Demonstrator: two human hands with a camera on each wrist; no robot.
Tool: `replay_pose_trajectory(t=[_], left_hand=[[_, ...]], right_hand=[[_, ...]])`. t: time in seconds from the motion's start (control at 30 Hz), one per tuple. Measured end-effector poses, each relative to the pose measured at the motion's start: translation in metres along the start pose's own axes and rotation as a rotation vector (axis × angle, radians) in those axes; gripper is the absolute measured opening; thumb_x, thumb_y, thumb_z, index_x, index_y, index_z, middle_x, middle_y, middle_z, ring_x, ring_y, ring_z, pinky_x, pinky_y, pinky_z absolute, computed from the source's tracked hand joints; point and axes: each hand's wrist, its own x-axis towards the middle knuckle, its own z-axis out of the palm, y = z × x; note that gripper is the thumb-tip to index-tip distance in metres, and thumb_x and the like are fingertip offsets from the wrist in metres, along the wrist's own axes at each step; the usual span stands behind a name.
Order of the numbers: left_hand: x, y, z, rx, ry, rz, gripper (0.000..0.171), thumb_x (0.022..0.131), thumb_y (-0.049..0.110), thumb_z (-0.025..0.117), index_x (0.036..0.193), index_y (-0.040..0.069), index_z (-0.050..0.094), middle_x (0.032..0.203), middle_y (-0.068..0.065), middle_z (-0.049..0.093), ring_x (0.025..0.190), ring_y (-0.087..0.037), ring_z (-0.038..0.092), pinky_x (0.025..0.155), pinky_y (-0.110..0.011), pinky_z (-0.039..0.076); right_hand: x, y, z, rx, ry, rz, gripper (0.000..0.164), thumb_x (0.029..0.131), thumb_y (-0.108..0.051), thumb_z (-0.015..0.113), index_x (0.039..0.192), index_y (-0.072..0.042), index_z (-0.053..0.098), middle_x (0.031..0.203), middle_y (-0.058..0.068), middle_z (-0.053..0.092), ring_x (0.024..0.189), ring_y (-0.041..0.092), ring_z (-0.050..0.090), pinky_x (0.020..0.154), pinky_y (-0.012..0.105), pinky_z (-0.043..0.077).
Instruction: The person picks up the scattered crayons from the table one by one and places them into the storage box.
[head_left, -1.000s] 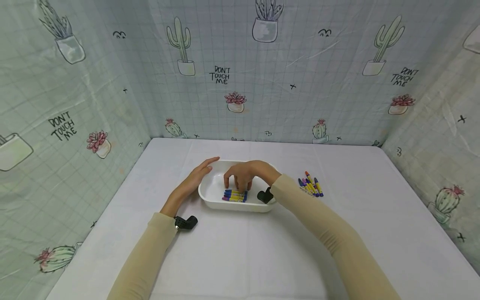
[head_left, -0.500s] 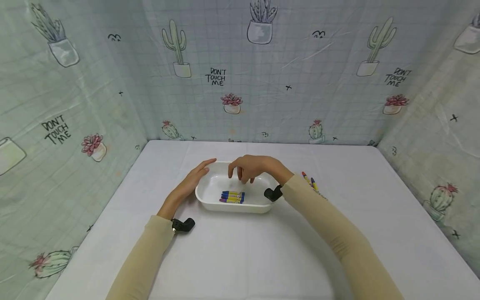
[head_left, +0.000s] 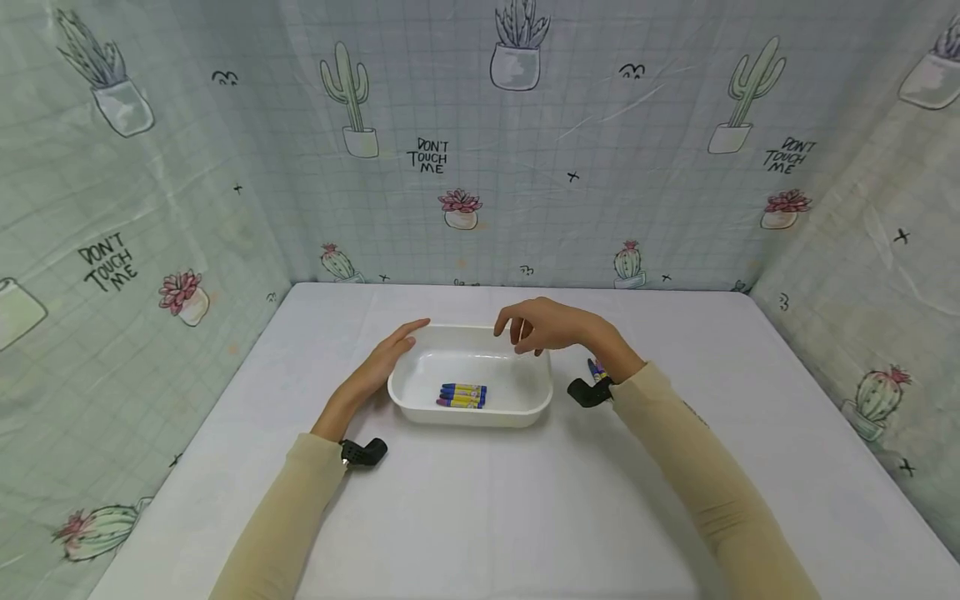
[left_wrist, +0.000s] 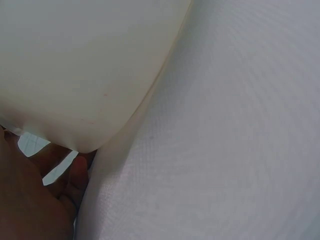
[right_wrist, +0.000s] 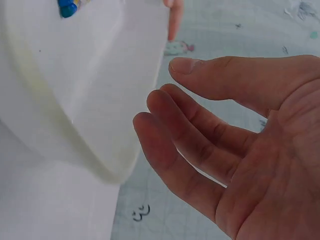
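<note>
On the table stands a white oval-cornered tray (head_left: 517,392). Several crayons (head_left: 462,396) with yellow wrappers, blue and purple tips among them, lie side by side on its floor. My left hand (head_left: 384,360) rests against the tray's left end, fingers extended along the rim; the left wrist view shows fingertips (left_wrist: 79,172) near its outer wall. Above the back right corner of the tray hovers my right hand (head_left: 551,325), fingers loosely bent and holding nothing. The right wrist view shows a gap between its thumb and fingers (right_wrist: 165,125).
More crayons (head_left: 595,369) lie on the table right of the tray, mostly hidden behind my right wrist. A white cloth (head_left: 465,517) covers the table. Patterned cloth walls (head_left: 525,200) enclose its back and sides.
My right hand has risen from the crayons in the tray and moved right, over the tray's back right corner. The left hand stays against the tray. The view has shifted slightly.
</note>
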Motion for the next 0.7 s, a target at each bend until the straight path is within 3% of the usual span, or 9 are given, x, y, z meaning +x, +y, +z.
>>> replay_pose_trajectory(t=[0.27,0.5,0.7], left_hand=[[0.0,-0.002,0.0,0.007,0.0,0.005,0.049,0.113,0.037,0.032,0.162,0.031,0.034,0.171,-0.003,0.028,0.156,-0.033,0.03,0.127,-0.061,0.019],[0.0,-0.001,0.0,0.006,-0.002,0.004,0.049,0.113,0.037,0.032,0.162,0.031,0.034,0.171,-0.003,0.028,0.155,-0.034,0.032,0.126,-0.061,0.02],[-0.002,0.0,0.0,0.008,-0.005,0.004,0.05,0.113,0.036,0.031,0.163,0.029,0.033,0.17,-0.005,0.03,0.153,-0.035,0.034,0.125,-0.061,0.023]], right_hand=[[-0.035,0.023,-0.01,0.031,0.135,0.027,0.035,0.097,-0.006,0.068,0.131,-0.009,0.064,0.117,0.019,0.069,0.103,0.028,0.07,0.076,0.037,0.063],[-0.058,0.055,-0.006,0.068,0.236,0.062,0.034,0.097,-0.009,0.068,0.131,-0.01,0.063,0.116,0.019,0.07,0.103,0.036,0.07,0.08,0.047,0.063],[-0.079,0.081,-0.002,0.13,0.278,0.135,0.036,0.098,-0.012,0.068,0.132,-0.008,0.062,0.116,0.02,0.068,0.098,0.039,0.071,0.082,0.05,0.062]])
